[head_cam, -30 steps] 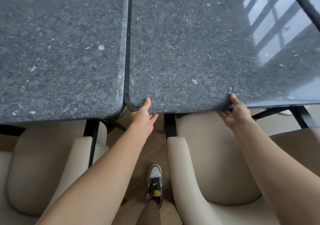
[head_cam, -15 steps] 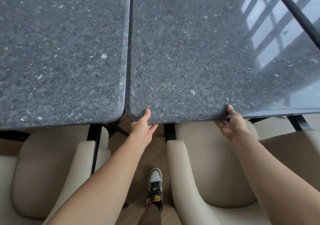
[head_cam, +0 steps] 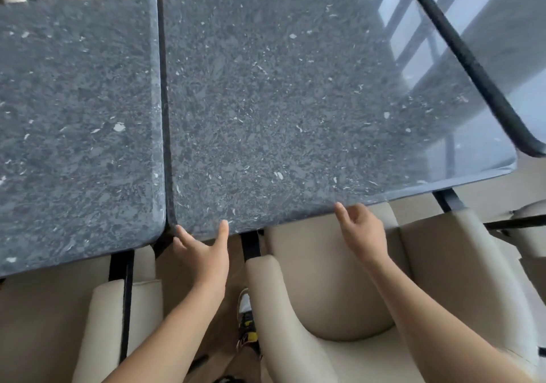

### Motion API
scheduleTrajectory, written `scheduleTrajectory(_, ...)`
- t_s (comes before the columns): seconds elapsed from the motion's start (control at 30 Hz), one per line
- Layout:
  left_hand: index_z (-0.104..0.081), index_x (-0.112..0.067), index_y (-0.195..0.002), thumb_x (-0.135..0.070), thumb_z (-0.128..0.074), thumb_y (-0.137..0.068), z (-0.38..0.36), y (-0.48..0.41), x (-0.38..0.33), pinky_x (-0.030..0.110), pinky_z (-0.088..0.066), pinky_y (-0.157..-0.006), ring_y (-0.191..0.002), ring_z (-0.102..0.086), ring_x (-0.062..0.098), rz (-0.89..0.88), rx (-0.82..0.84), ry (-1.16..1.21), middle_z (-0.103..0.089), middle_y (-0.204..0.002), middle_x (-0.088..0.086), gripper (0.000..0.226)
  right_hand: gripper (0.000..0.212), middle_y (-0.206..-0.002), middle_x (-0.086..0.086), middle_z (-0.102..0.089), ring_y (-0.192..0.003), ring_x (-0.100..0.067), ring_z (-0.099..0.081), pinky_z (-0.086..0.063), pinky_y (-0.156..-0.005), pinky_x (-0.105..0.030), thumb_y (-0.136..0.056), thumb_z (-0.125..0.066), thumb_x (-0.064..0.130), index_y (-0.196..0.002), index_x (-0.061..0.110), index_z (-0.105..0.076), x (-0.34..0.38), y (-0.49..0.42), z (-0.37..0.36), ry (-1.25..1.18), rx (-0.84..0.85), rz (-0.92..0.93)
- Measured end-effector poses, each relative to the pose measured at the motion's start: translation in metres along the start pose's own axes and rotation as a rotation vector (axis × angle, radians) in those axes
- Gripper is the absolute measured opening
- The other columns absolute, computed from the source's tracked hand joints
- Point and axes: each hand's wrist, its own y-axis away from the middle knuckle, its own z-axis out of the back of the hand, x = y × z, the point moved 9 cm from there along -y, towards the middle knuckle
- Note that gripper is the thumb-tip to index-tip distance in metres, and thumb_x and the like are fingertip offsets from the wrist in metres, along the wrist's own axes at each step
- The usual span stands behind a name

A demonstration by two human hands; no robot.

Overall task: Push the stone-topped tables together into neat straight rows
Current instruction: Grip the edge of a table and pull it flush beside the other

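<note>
1. Currently both hands sit at the near edge of the right tabletop [head_cam: 295,102], fingers spread loose, clamped on nothing.
2. Left hand [head_cam: 204,252]: palm open, thumb tip at the stone edge near the near-left corner; other fingertips just below the rim. Actual contact: cannot tell.
3. Right hand [head_cam: 362,229]: open, fingers curled loosely, index tip at or just under the edge further right. Not gripping.
4. Right tabletop: dark speckled stone, rounded corners, window reflection across its far-right part. Black legs [head_cam: 250,245] show beneath the near edge.
5. Left tabletop [head_cam: 76,117]: same stone, just beside the right one, a narrow dark gap between them running roughly parallel. Its near edge sits closer to the camera than the right one's, so the near edges are not flush.
6. Third dark slab edge [head_cam: 472,66] runs diagonally along the right tabletop's far-right side.
7. Below: cream armchairs [head_cam: 339,294] tucked under both tables, wood floor between them, one sneaker [head_cam: 246,320] with a yellow patch.
</note>
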Motion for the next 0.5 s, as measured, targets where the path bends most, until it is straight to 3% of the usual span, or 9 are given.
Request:
scheduleTrajectory(0.07, -0.010, -0.023, -0.170, -0.045, -0.074, -0.096, -0.012, 0.025, -0.039, 0.043, -0.013, -0.135, -0.168, -0.004, 0.024, -0.317, 0.061, -0.032, 0.000, -0.179, 0.014, 0.100, 0.039, -0.124, -0.006, -0.074, -0.128, -0.028, -0.065, -0.041, -0.100, -0.028, -0.105, -0.064, 0.047, -0.121, 0.013, -0.071, 0.020, 0.016, 0.025, -0.131, -0.031, 0.166)
scheduleTrajectory(0.17, -0.019, -0.028, -0.168, -0.055, -0.069, -0.092, -0.047, 0.077, -0.095, 0.035, -0.015, -0.132, -0.167, -0.013, 0.014, -0.579, 0.260, 0.062, -0.011, -0.179, 0.007, 0.094, 0.065, -0.146, 0.004, -0.060, -0.143, -0.015, -0.051, -0.034, -0.116, -0.025, -0.099, -0.055, 0.058, -0.146, 0.014, -0.059, 0.043, 0.041, 0.080, -0.245, -0.034, 0.356)
scheduleTrajectory(0.3, -0.025, -0.049, -0.155, -0.048, -0.066, -0.086, -0.096, 0.166, -0.157, 0.037, -0.022, -0.133, -0.162, -0.019, -0.001, -0.759, 0.448, 0.222, -0.019, -0.178, 0.002, 0.080, 0.076, -0.161, 0.005, -0.050, -0.154, -0.013, -0.043, -0.032, -0.127, -0.030, -0.096, -0.048, 0.067, -0.156, 0.021, -0.049, 0.024, 0.066, 0.176, -0.446, -0.100, 0.419)
scheduleTrajectory(0.4, -0.025, -0.052, -0.155, -0.043, -0.067, -0.088, -0.138, 0.258, -0.182, 0.039, -0.025, -0.131, -0.164, -0.018, 0.004, -0.884, 0.518, 0.265, -0.018, -0.178, -0.001, 0.079, 0.091, -0.162, 0.011, -0.049, -0.155, -0.005, -0.042, -0.031, -0.124, -0.020, -0.093, -0.042, 0.087, -0.157, 0.022, -0.046, -0.027, 0.088, 0.265, -0.583, -0.160, 0.463)
scheduleTrajectory(0.5, -0.024, -0.049, -0.156, -0.040, -0.067, -0.090, -0.176, 0.340, -0.193, 0.041, -0.027, -0.131, -0.166, -0.019, 0.008, -0.954, 0.576, 0.308, -0.018, -0.177, -0.004, 0.080, 0.091, -0.161, 0.011, -0.051, -0.152, 0.002, -0.043, -0.032, -0.122, -0.017, -0.095, -0.037, 0.087, -0.158, 0.021, -0.047, -0.082, 0.106, 0.341, -0.586, -0.236, 0.480)
